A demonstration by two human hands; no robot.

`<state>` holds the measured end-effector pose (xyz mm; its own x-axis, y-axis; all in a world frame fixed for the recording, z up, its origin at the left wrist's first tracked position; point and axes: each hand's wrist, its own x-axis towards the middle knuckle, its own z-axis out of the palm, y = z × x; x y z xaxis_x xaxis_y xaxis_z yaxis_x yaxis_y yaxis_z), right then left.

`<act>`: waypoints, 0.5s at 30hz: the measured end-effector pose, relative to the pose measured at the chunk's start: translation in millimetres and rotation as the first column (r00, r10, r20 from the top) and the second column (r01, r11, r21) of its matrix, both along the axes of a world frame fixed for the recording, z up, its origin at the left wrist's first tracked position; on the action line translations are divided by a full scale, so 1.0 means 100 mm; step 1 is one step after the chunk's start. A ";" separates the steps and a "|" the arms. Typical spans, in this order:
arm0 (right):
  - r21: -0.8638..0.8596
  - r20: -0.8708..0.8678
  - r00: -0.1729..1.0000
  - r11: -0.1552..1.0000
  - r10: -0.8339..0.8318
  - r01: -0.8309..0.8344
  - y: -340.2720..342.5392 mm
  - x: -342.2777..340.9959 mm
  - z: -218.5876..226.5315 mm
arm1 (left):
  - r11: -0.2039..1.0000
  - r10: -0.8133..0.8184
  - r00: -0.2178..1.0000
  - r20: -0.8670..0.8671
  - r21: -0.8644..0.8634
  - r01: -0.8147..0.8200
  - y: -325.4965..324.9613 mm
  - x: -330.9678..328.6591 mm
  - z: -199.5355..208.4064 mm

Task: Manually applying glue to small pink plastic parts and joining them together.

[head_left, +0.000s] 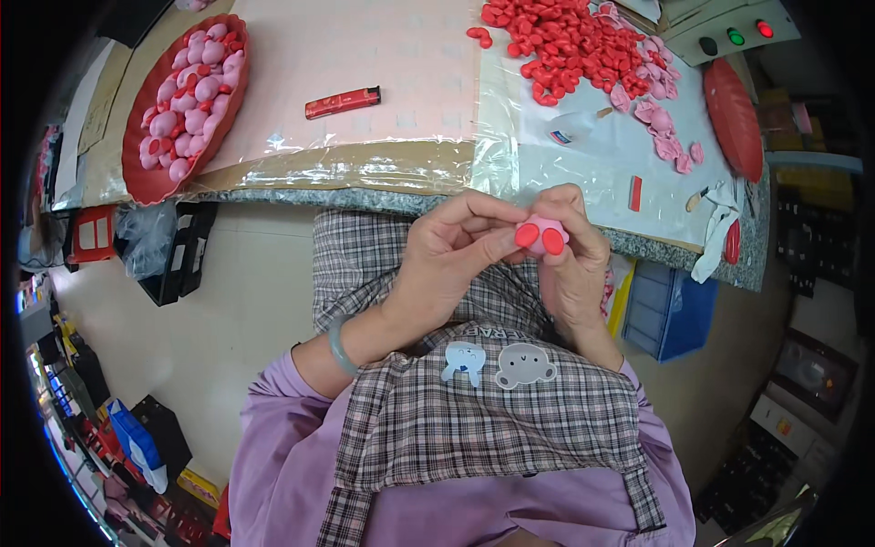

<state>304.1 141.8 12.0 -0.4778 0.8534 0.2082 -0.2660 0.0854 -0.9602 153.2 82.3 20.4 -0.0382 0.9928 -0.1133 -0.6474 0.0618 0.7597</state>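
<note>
Between my two hands, just off the table's front edge, is a small pink figure [543, 233] with two red oval feet facing up. My left hand [451, 242] pinches its left side between thumb and fingers. On the other side my right hand [576, 246] has its fingers closed around it. Past my hands, a heap of small red pieces [570, 50] lies at the far right of the table, with pink hollow pieces [658, 118] beside it. A red oval tray [137, 187] at the left holds several round pink figures with red parts.
A red lighter [343, 102] lies mid-table. Near the right pile are a small clear bottle [572, 129], a red strip [635, 193] and a white cloth [718, 232]. A second red tray [732, 123] leans by a box with lit buttons [735, 35]. Below stands a blue crate [670, 310].
</note>
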 end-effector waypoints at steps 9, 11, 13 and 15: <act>-0.308 -0.218 0.974 0.951 -0.060 -0.010 -0.11 -0.08 0.00 | 0.999 0.047 0.990 0.130 0.010 -0.049 0.04 0.09 0.04; -0.240 -0.151 0.982 0.968 -0.116 0.078 -0.12 -0.13 0.02 | 0.998 0.056 0.987 0.149 -0.003 -0.056 0.06 0.10 0.03; -0.245 -0.145 0.979 0.964 -0.140 0.101 -0.14 -0.16 0.05 | 0.998 0.062 0.988 0.140 -0.007 -0.062 0.06 0.10 0.01; -0.252 -0.139 0.977 0.960 -0.162 0.124 -0.16 -0.17 0.05 | 0.998 0.069 0.987 0.148 -0.023 -0.067 0.06 0.12 -0.02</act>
<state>286.9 126.3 17.0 -0.3251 0.9443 0.0509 -0.4163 -0.0945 -0.9043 165.1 88.6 18.4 -0.0869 0.9863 -0.1400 -0.7560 0.0263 0.6541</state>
